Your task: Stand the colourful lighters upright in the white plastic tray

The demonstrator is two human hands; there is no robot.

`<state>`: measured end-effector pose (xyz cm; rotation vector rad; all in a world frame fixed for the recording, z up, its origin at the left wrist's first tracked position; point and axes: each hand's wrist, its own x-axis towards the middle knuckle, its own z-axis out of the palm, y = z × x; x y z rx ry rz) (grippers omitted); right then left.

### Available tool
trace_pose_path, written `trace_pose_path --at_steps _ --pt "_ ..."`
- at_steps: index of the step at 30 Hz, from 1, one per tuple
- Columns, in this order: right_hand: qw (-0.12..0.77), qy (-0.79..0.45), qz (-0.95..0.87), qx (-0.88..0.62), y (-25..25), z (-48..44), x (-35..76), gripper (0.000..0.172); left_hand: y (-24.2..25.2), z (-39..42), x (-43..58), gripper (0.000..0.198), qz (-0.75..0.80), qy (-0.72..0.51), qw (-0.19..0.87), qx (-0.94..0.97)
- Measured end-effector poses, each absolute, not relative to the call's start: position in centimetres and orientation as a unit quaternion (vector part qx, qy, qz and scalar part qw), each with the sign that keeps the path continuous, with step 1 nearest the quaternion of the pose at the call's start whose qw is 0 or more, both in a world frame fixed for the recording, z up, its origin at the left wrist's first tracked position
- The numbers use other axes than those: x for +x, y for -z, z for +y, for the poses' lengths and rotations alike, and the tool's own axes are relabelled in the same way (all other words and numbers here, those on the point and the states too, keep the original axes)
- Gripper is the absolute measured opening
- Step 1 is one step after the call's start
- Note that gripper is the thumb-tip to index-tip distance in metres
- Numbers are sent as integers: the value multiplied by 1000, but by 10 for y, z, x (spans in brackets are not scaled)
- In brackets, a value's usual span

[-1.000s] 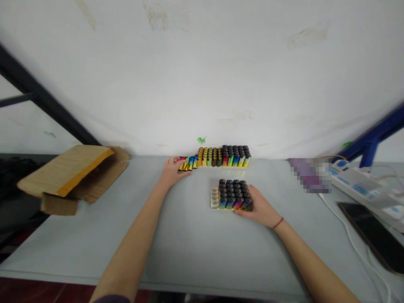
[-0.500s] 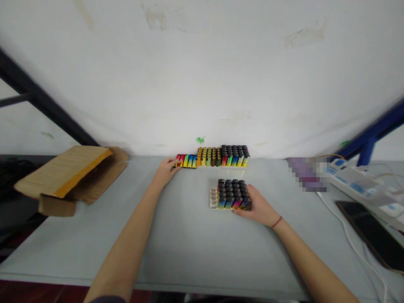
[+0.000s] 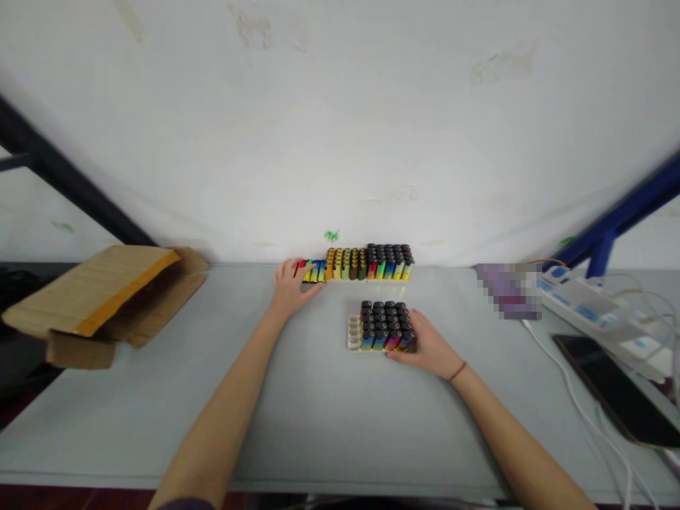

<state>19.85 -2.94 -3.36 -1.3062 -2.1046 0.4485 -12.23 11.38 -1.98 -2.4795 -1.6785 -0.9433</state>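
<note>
Near the wall, my left hand (image 3: 291,285) lies over the left end of a row of bright red, green, yellow and blue lighters (image 3: 314,270). Its fingers are spread and its thumb points right along their near edge; whether it presses on them I cannot tell. My right hand (image 3: 431,347) is closed around the right side of a pale tray (image 3: 354,334) of black-topped lighters (image 3: 389,326). The tray's leftmost column of slots holds no lighters. My right palm hides part of that side.
Along the wall stand yellow-and-brown lighters (image 3: 346,263) and another black-topped block of lighters (image 3: 390,262). An open cardboard box (image 3: 106,290) lies at left. To the right are a phone (image 3: 610,386), a power strip (image 3: 589,304) and white cables (image 3: 563,372).
My left hand has moved onto the coloured lighters from their left end, its thumb spreading to the right. My right hand still holds the tray. The whole view has shifted slightly.
</note>
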Motion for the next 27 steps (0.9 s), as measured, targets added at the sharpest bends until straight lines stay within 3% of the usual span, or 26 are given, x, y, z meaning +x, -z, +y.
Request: trace_pose_path --at_steps 2,5,7,11,18,27 --pt "308 -171 -799 -488 33 -29 199 73 15 94 -113 57 -474 312 -75 -820" --pt "309 -174 -799 -485 34 -28 200 77 12 55 -86 98 -356 281 -227 -862" --pt "313 -170 -800 -484 35 -27 200 78 11 32 -65 112 -327 253 -297 -861" --pt "318 -156 -804 -478 35 -28 199 78 5 13 -40 86 -330 228 -358 -843" --pt "304 -153 -804 -487 33 -29 196 78 12 4 -31 69 -368 336 -398 -770" --pt "302 -155 -806 -485 32 -29 196 79 25 -10 -26 72 -426 384 -364 -734"
